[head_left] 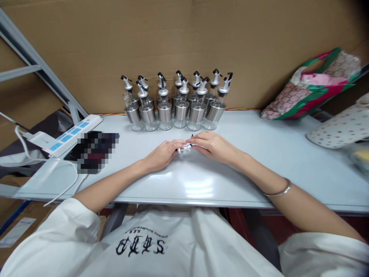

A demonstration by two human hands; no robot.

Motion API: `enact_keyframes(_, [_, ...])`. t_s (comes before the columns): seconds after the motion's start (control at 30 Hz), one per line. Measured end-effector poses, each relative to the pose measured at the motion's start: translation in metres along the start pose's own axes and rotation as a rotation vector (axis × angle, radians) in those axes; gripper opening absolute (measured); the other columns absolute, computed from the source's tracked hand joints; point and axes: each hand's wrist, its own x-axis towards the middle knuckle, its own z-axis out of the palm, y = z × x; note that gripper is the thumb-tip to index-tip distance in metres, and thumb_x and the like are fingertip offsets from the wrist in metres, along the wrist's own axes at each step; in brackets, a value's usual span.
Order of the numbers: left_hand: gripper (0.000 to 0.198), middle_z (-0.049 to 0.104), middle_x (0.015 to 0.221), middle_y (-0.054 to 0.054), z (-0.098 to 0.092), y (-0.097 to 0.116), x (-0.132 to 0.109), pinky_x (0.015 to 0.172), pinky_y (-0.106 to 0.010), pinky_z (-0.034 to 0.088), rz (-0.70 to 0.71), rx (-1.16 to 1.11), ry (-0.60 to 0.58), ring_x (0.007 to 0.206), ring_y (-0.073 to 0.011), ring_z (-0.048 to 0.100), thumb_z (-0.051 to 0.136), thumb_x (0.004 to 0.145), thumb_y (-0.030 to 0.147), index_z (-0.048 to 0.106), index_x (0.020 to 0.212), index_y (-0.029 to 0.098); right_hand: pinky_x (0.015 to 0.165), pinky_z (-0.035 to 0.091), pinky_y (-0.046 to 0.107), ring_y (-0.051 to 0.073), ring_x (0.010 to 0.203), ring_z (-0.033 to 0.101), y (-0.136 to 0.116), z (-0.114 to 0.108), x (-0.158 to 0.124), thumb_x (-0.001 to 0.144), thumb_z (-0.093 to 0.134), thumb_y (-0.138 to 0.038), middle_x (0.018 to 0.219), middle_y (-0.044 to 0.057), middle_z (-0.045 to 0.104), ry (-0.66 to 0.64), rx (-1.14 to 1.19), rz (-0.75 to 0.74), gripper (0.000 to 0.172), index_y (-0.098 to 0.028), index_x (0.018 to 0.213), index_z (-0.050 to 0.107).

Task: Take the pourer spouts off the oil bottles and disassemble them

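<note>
Both hands meet over the middle of the table around a small silver-white pourer spout with black parts. My left hand has its fingers closed on the spout's wider end. At the other end, my right hand pinches near a black tip; the fingers partly hide it. Behind the hands stand two rows of glass oil bottles with metal sleeves. Most carry similar silver spouts with black levers. The front-row bottle at the far left shows a bare neck.
A white power strip, a charger with cable and a dark phone lie at the left. At the right are a patterned bag and a spotted white container. Brown cardboard stands behind the table.
</note>
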Motion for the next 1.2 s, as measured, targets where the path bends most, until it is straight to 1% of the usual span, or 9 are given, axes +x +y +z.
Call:
enact_keyframes(0.1, [0.022,0.054,0.129,-0.011,0.002,-0.001,0.0,0.093,-0.038,0.044,-0.003,-0.005,-0.002,0.115,-0.0185,0.055,0.035,0.093,0.015,0.045,0.112,0.021,0.079,0.043,0.034,0.021,0.09,0.06,-0.005,-0.001,0.0,0.098,0.032,-0.035,0.098,0.011,0.067,-0.009,-0.005,-0.01,0.036,-0.018,0.109,0.062])
enact_keyframes(0.27, [0.024,0.056,0.124,-0.01,0.001,0.0,0.001,0.092,-0.036,0.045,0.019,0.028,-0.025,0.109,-0.0174,0.056,0.032,0.092,0.012,0.046,0.11,0.02,0.069,0.038,0.031,0.019,0.074,0.055,-0.01,-0.001,0.001,0.099,0.026,-0.036,0.082,0.009,0.063,-0.045,-0.057,-0.007,0.041,-0.016,0.097,0.061])
enact_keyframes(0.4, [0.026,0.056,0.123,-0.011,0.001,0.001,0.001,0.092,-0.037,0.044,0.043,0.064,-0.034,0.111,-0.0184,0.055,0.032,0.091,0.009,0.046,0.11,0.019,0.067,0.037,0.029,0.018,0.069,0.051,-0.011,-0.002,0.001,0.099,0.021,-0.03,0.077,0.008,0.058,-0.077,-0.039,-0.012,0.042,-0.016,0.088,0.059])
enact_keyframes(0.53, [0.021,0.057,0.119,-0.012,0.0,-0.001,0.001,0.094,-0.037,0.042,-0.004,0.06,-0.006,0.111,-0.0195,0.054,0.039,0.092,0.016,0.047,0.112,0.018,0.065,0.038,0.028,0.017,0.065,0.05,-0.008,-0.007,0.0,0.098,0.028,-0.031,0.072,0.006,0.056,-0.075,0.048,0.059,0.036,-0.017,0.078,0.056])
enact_keyframes(0.63, [0.02,0.059,0.116,-0.012,-0.001,-0.002,0.001,0.093,-0.037,0.041,-0.032,0.066,-0.007,0.111,-0.0198,0.054,0.043,0.092,0.022,0.047,0.112,0.018,0.063,0.039,0.027,0.015,0.063,0.051,-0.003,-0.012,-0.002,0.094,0.039,-0.031,0.075,0.006,0.058,-0.076,0.135,0.126,0.027,-0.018,0.077,0.056])
enact_keyframes(0.83, [0.021,0.061,0.116,-0.009,-0.001,-0.001,0.0,0.09,-0.034,0.038,-0.009,0.14,-0.007,0.108,-0.0189,0.056,0.045,0.091,0.019,0.048,0.112,0.017,0.061,0.041,0.026,0.014,0.064,0.054,0.004,-0.016,-0.004,0.086,0.048,-0.026,0.076,0.006,0.062,-0.155,0.234,0.187,0.018,-0.016,0.08,0.062])
enact_keyframes(0.93, [0.019,0.062,0.113,-0.008,-0.002,0.001,0.001,0.089,-0.034,0.037,-0.038,0.153,0.016,0.106,-0.0188,0.057,0.045,0.09,0.018,0.048,0.109,0.017,0.064,0.044,0.025,0.013,0.067,0.057,-0.005,-0.016,-0.002,0.085,0.051,-0.024,0.081,0.006,0.064,-0.242,0.37,0.157,0.018,-0.016,0.085,0.067])
enact_keyframes(1.03, [0.02,0.063,0.113,-0.008,-0.002,0.001,0.001,0.088,-0.033,0.036,-0.056,0.151,0.028,0.105,-0.0187,0.057,0.046,0.089,0.018,0.049,0.109,0.017,0.066,0.045,0.025,0.013,0.068,0.058,-0.019,-0.017,0.0,0.085,0.054,-0.025,0.081,0.005,0.064,-0.322,0.43,0.111,0.018,-0.017,0.087,0.07])
enact_keyframes(1.2, [0.019,0.062,0.113,-0.008,-0.001,0.001,0.0,0.088,-0.034,0.036,-0.059,0.148,0.024,0.105,-0.0186,0.057,0.045,0.09,0.017,0.049,0.108,0.017,0.068,0.045,0.024,0.013,0.069,0.059,-0.022,-0.016,0.0,0.087,0.048,-0.017,0.083,0.005,0.067,-0.373,0.468,0.106,0.023,-0.017,0.093,0.07])
